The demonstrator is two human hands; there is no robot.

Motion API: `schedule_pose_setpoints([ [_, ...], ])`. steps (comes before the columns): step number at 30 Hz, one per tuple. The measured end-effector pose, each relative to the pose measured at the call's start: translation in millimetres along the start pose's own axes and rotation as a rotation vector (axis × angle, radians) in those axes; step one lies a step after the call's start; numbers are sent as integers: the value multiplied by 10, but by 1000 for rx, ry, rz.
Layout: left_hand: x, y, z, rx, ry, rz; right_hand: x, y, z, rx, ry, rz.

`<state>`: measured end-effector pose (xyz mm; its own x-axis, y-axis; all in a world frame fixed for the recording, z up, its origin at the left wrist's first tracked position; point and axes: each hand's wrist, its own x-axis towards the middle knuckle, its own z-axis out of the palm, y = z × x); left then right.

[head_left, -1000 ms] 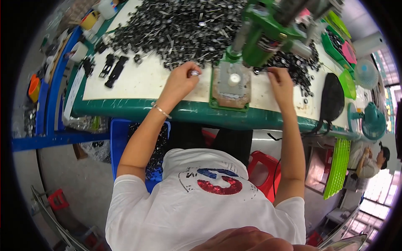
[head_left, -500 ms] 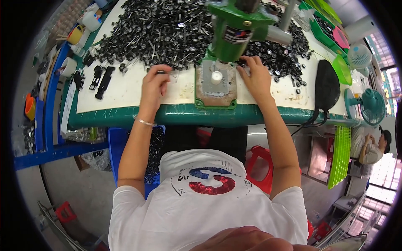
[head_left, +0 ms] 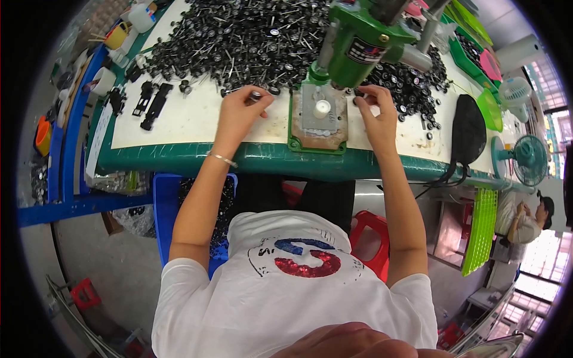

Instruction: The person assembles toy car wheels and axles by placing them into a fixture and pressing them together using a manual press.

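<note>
A green bench press (head_left: 352,59) stands on the worktable, with a white round holder (head_left: 322,108) on its grey base plate (head_left: 325,124). My left hand (head_left: 239,113) is left of the base, its fingers closed round a small black wheel (head_left: 255,95) that shows a silvery face. Right of the base, my right hand (head_left: 379,110) has thumb and forefinger close together at a small black wheel (head_left: 357,94). Nothing can be made out on the holder's top. Behind my left hand spreads a heap of black wheels with metal axles (head_left: 250,42).
Loose black wheels (head_left: 406,89) lie right of the press. Black toy chassis parts (head_left: 156,106) rest at the left. A black cloth bag (head_left: 468,131) lies near the right edge, by a green fan (head_left: 529,155). A blue bin (head_left: 167,209) stands below the table.
My left hand has moved right, closer to the press base, and its fingers have closed in. My right thumb and forefinger have drawn together. The whole view has shifted slightly.
</note>
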<state>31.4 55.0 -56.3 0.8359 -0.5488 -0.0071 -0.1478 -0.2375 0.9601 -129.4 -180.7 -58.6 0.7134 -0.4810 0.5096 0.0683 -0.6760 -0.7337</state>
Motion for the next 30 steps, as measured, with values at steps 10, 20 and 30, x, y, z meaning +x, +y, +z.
schedule_pose_setpoints([
  [10, -115, 175, 188, -427, -132, 69, -164, -476, 241, 158, -194, -7],
  [20, -27, 316, 475, -467, -201, 143, -153, -396, 274, 238, -215, 117],
  [30, -42, 378, 639, -366, -207, 320, 963, -856, -576, 756, 161, 170],
])
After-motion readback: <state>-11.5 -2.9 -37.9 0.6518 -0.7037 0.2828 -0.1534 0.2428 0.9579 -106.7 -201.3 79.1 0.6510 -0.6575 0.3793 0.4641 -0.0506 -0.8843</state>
